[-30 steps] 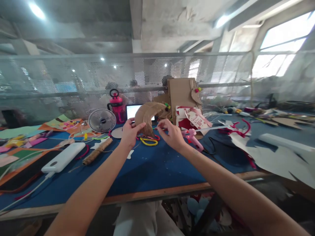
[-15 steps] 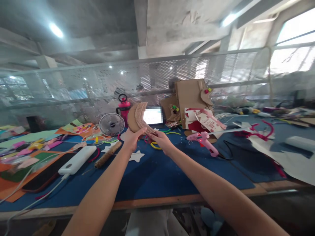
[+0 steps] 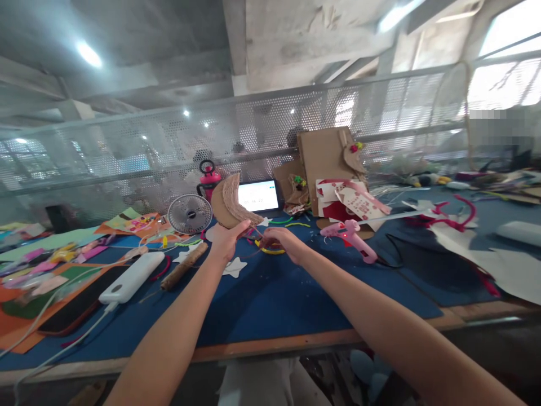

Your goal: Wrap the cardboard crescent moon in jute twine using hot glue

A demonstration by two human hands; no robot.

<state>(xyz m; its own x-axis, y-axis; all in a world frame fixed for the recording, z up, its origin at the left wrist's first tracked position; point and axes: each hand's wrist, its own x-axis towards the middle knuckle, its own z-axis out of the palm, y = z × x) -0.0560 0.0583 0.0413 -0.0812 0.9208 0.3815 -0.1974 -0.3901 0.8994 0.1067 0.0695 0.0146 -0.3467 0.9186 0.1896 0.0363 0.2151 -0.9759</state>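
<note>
My left hand (image 3: 226, 239) grips the lower edge of a cardboard crescent (image 3: 224, 208), held up above the table with its tips pointing up and to the right. Rows of brown twine (image 3: 234, 200) cover the crescent's inner curve. To the right, my right hand (image 3: 282, 241) has its fingers pinched together on a thin strand of twine that runs from the crescent's lower end. The fingertips are partly hidden. Below the hands lie a white paper star (image 3: 235, 267) and a roll of twine (image 3: 185, 267). Behind my right hand is a yellow ring-shaped piece (image 3: 273, 251).
A pink glue gun (image 3: 350, 239) lies to the right on the blue table mat (image 3: 270, 316). A small fan (image 3: 190, 214), pink bottle (image 3: 209, 183) and lit tablet (image 3: 258, 196) stand behind. At left are a white power bank (image 3: 133, 277), phone (image 3: 82, 301) and coloured paper.
My right hand has moved away from the crescent, and a strand of twine now shows between them. The crescent has shifted slightly left and tilted, uncovering more of the tablet.
</note>
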